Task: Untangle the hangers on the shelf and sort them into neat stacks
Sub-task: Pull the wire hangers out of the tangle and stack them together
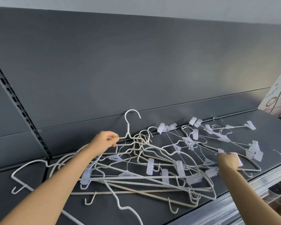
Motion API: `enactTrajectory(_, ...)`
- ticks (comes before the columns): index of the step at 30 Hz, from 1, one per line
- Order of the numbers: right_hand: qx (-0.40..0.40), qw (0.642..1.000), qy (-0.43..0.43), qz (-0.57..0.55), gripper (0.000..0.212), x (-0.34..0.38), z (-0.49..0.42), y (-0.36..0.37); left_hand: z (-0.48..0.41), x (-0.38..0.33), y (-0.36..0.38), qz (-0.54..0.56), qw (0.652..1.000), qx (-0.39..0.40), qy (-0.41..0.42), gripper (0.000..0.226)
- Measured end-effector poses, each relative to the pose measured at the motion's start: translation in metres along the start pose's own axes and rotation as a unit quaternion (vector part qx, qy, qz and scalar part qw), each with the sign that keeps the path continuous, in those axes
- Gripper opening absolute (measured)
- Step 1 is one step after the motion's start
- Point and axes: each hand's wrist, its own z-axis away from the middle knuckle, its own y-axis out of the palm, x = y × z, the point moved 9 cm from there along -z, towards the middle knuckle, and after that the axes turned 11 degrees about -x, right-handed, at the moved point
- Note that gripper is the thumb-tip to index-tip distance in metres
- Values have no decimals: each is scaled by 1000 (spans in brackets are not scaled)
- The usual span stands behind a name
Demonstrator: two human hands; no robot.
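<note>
left hand [106,140] centre-left, grip pinched shut on white hanger [128,129] at its shoulder, hook up. its long axis runs right and down into the tangled pile [152,172] on the shelf [266,127]. right hand [229,161] centre-right, fingers curled among clip hangers [255,151]; hold unclear. left is nearer, likely pulls up-left.

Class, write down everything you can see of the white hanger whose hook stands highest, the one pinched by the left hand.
The white hanger looks like coated wire with a rough skin. Its open hook curves rightward above a straight neck, raised before the grey back panel. The left hand pinches its shoulder beside the neck. Its other shoulder dips into the tangled pile, where its outline gets lost. The right hand, gripping a clip hanger, is apart from it.
</note>
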Motion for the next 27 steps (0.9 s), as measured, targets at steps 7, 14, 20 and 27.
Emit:
enactTrajectory(7, 53, 898, -408, 154, 22, 76, 97, 19, 0, -1, 9, -14, 1000, 14, 13, 15)
enactTrajectory(14, 342, 746, -457, 343, 40, 57, 186, 107, 5, 12, 33, -294, 952, 84, 30, 32)
enactTrajectory(20, 290, 746, -516, 304, 40, 66, 196, 109, 3, 9, 29, -365, 926, 60, 79, 45)
enactTrajectory(27, 275, 827, -464, 161, 20, 84, 191, 88, 7, -12, 21, -330, 936, 48, 107, 35)
